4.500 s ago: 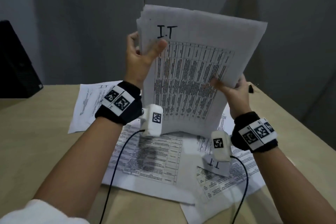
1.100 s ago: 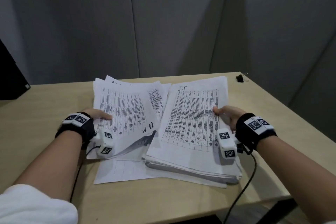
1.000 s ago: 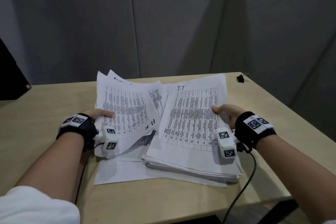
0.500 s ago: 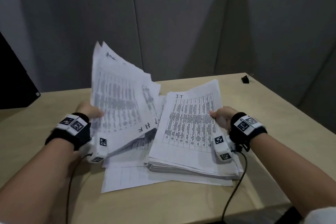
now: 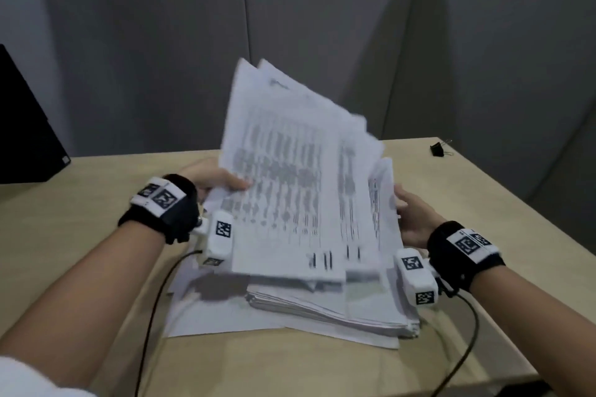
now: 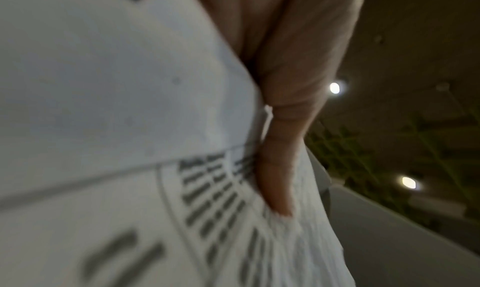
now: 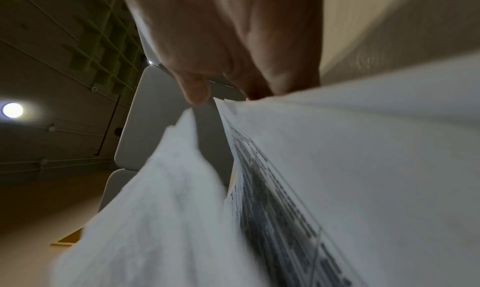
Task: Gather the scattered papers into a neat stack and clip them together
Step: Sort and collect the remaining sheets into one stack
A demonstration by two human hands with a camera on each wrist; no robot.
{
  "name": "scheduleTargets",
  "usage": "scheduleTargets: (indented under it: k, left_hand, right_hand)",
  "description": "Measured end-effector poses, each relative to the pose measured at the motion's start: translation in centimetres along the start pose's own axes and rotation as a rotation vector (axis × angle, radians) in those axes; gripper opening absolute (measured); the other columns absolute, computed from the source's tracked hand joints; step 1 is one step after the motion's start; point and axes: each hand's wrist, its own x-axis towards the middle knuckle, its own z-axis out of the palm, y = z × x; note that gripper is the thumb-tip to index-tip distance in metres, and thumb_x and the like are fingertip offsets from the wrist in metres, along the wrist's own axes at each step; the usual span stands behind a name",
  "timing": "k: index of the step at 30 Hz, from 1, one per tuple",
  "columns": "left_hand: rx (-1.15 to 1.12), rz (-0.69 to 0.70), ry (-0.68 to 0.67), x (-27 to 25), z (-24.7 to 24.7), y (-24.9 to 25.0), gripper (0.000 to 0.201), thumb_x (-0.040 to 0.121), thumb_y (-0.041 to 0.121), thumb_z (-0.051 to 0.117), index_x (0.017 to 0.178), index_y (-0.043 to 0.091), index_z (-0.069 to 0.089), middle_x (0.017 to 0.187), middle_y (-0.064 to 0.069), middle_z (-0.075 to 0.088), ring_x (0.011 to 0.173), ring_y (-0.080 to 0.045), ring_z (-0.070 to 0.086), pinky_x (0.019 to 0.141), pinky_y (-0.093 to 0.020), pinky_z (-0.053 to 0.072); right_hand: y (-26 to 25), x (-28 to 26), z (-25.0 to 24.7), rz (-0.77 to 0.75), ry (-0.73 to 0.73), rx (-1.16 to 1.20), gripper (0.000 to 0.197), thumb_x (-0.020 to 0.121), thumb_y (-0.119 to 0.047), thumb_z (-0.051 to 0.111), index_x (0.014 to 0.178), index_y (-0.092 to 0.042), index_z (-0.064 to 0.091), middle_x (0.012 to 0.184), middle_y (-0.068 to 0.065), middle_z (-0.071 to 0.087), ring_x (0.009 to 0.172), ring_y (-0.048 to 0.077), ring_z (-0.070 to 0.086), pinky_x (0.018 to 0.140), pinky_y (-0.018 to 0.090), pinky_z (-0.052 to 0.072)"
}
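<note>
Bare wood is showing along the table's (image 5: 80, 267) left edge. Next, the left hand (image 5: 209, 177) is pinching a bunch of papers (image 5: 290, 190) and holding them up, tilted. Under them, a thick stack (image 5: 338, 306) is lying near the front edge. The right hand (image 5: 412, 216) is touching the stack's right side, fingers loose. A black clip (image 5: 438, 149) is sitting by the far right corner.
</note>
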Motion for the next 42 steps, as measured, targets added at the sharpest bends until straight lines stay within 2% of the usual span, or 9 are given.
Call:
scheduleTargets:
  k: [5, 9, 12, 15, 17, 20, 29, 39, 42]
  left_hand:
    - [0.197, -0.054, -0.04, 2.5, 5.0, -2.4, 0.025, 0.08, 0.003, 0.068, 0.103, 0.003, 0.06, 0.1, -0.019, 0.065, 0.098, -0.036, 0.062, 0.093, -0.051, 0.049]
    - [0.105, -0.145, -0.004, 5.3, 6.3, -5.4, 0.072, 0.066, 0.031, 0.08, 0.123, -0.004, 0.053, 0.117, -0.022, 0.063, 0.106, -0.039, 0.061, 0.09, -0.044, 0.05]
    - [0.451, -0.216, -0.049, 2.9, 6.4, -4.8, 0.079, 0.077, 0.065, 0.055, 0.123, 0.001, 0.051, 0.091, -0.017, 0.065, 0.081, -0.027, 0.064, 0.074, -0.028, 0.046]
    - [0.548, -0.29, -0.058, 2.2, 4.0, -5.0, 0.092, 0.078, 0.076, 0.033, 0.132, 0.003, 0.047, 0.128, -0.018, 0.054, 0.117, -0.03, 0.054, 0.096, -0.036, 0.04]
    - [0.546, -0.315, 0.134, 3.1, 0.9, -6.7, 0.088, 0.081, 0.071, 0.04, 0.14, 0.007, 0.036, 0.147, -0.016, 0.036, 0.134, -0.031, 0.038, 0.11, -0.04, 0.032]
    - [0.61, -0.372, 0.387, 3.1, -2.0, -8.2, 0.087, 0.075, 0.05, 0.069, 0.137, -0.002, 0.036, 0.142, -0.022, 0.042, 0.127, -0.036, 0.044, 0.104, -0.039, 0.04]
    - [0.505, -0.28, 0.288, 2.5, -2.5, -9.3, 0.043, 0.076, 0.011, 0.075, 0.111, -0.005, 0.056, 0.112, -0.019, 0.062, 0.104, -0.031, 0.059, 0.086, -0.032, 0.045]
    - [-0.47, 0.254, 0.163, 0.0, -1.8, -6.6, 0.023, 0.089, 0.005, 0.054, 0.112, 0.007, 0.057, 0.096, -0.008, 0.069, 0.08, -0.018, 0.068, 0.063, -0.03, 0.058]
    - [-0.514, 0.355, 0.246, 0.3, -1.0, -2.9, 0.022, 0.091, -0.001, 0.05, 0.111, 0.003, 0.056, 0.098, -0.007, 0.065, 0.087, -0.017, 0.063, 0.074, -0.024, 0.058]
  right_hand:
    - [0.8, 0.5, 0.3, 0.022, -0.003, -0.144, 0.057, 0.08, -0.035, 0.068, 0.129, -0.012, 0.051, 0.128, 0.01, 0.058, 0.101, 0.026, 0.06, 0.075, 0.038, 0.058]
    - [1.3, 1.5, 0.5, 0.037, 0.044, -0.303, 0.019, 0.087, -0.012, 0.062, 0.098, 0.002, 0.055, 0.076, 0.015, 0.068, 0.062, 0.024, 0.06, 0.053, 0.031, 0.057]
    - [1.4, 3.0, -0.1, 0.037, 0.079, -0.337, 0.073, 0.044, -0.022, 0.092, 0.104, 0.004, 0.062, 0.091, 0.018, 0.072, 0.076, 0.023, 0.065, 0.091, 0.049, 0.051]
    - [0.7, 1.9, 0.9, 0.047, 0.116, -0.437, 0.021, 0.07, -0.004, 0.077, 0.07, 0.001, 0.056, 0.041, 0.004, 0.06, 0.039, 0.01, 0.06, 0.043, 0.016, 0.051]
    - [0.3, 0.8, 1.8, 0.006, 0.141, -0.433, 0.025, 0.078, 0.004, 0.067, 0.065, -0.002, 0.046, 0.029, -0.002, 0.048, 0.023, 0.007, 0.046, 0.031, 0.01, 0.034]
    - [0.7, 1.4, 2.4, -0.091, 0.14, -0.392, 0.025, 0.078, 0.013, 0.06, 0.099, 0.006, 0.048, 0.075, 0.013, 0.061, 0.071, 0.026, 0.059, 0.061, 0.022, 0.048]
    - [2.5, 3.0, 5.0, -0.094, -0.046, -0.333, 0.059, 0.064, 0.007, 0.075, 0.119, 0.006, 0.054, 0.115, 0.024, 0.063, 0.107, 0.039, 0.06, 0.099, 0.056, 0.041]
    - [-1.6, -0.8, 3.1, -0.351, -0.192, -0.026, 0.057, 0.052, -0.008, 0.084, 0.105, -0.003, 0.062, 0.095, 0.015, 0.072, 0.081, 0.028, 0.07, 0.075, 0.04, 0.058]
    - [-4.3, -1.5, 2.9, -0.452, -0.154, -0.002, 0.017, 0.078, 0.009, 0.059, 0.083, -0.007, 0.062, 0.065, 0.001, 0.07, 0.059, 0.012, 0.066, 0.058, 0.023, 0.056]
